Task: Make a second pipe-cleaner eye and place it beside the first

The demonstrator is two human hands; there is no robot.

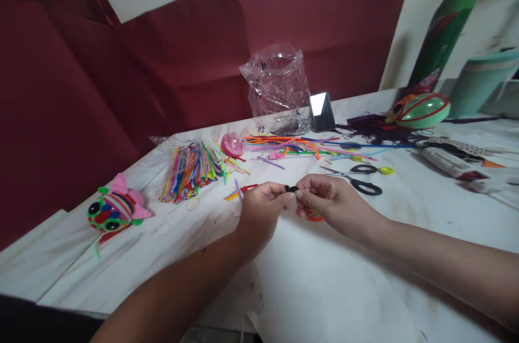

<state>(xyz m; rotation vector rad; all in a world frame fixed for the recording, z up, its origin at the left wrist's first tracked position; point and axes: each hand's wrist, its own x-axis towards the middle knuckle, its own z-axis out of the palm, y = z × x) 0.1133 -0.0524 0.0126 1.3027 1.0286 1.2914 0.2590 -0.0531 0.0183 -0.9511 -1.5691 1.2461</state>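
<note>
My left hand and my right hand meet above the white tabletop, fingertips pinched together. Between them is a short, dark, fuzzy piece of black pipe cleaner, gripped from both sides. Partly hidden under my right hand lies a small orange and green piece. Just beyond that hand are black-handled scissors, blades apart, pointing left. Several short pipe cleaner pieces lie past my left fingers.
At left sits a finished-looking pink fish figure. A bag of colourful pipe cleaners, a pink round container and long loose pipe cleaners lie behind. Farther back stand a clear plastic bag and a phone-like device. A glue gun lies right.
</note>
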